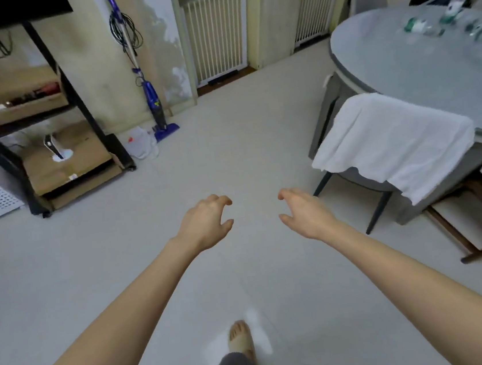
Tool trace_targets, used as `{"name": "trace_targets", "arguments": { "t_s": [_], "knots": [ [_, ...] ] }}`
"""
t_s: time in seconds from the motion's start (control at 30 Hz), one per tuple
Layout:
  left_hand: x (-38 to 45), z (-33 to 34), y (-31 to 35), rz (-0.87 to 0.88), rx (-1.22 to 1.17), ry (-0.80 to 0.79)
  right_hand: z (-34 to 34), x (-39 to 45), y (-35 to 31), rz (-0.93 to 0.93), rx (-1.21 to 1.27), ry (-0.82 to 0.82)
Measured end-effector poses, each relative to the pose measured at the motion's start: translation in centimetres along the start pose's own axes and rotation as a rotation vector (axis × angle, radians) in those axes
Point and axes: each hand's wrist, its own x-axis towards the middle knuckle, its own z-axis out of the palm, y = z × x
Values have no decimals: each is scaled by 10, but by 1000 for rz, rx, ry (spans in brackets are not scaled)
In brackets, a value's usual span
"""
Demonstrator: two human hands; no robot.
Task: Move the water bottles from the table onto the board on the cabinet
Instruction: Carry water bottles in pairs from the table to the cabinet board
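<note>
Several clear water bottles (423, 28) with green labels lie and stand, blurred, on the round grey table (394, 62) at the upper right. My left hand (207, 223) and my right hand (305, 215) are stretched out over the floor in the middle of the view, far from the table. Both hold nothing, their fingers loosely curled. No cabinet with a board is in view.
A grey chair (362, 177) draped with a white cloth (391, 141) stands at the table's near edge. A black shelf rack (55, 119) with cardboard boxes stands at the left, a blue vacuum (154, 102) leans on the wall, white gates (216, 32) behind. My foot (241, 340) is on the floor.
</note>
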Motion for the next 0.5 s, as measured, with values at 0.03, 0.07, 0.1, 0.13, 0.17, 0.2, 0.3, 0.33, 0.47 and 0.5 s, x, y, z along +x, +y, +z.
{"name": "trace_targets", "arguments": {
  "t_s": [0.03,0.07,0.1,0.13,0.17,0.2,0.3,0.33,0.47,0.5],
  "knots": [
    [28,-13,-7,6,21,-13,-8,27,-1,3,-27,4],
    [58,-25,-14,20,47,-19,-18,53,-1,7,-51,21],
    [89,-38,-18,35,67,-16,-28,79,1,14,-70,45],
    [118,-49,-21,49,75,-14,-37,103,4,26,-88,66],
    [146,-60,-22,62,81,-21,-45,124,8,41,-107,74],
    [173,-67,-23,79,91,-31,-52,145,13,51,-126,78],
    [261,-83,-22,146,158,-52,-67,216,40,80,-169,119],
    [292,-88,-21,164,173,-50,-72,243,50,99,-171,132],
    [416,-102,-25,220,178,45,-93,359,91,123,-176,198],
    [444,-108,-27,214,167,59,-101,388,99,134,-165,198]
  ]
}}
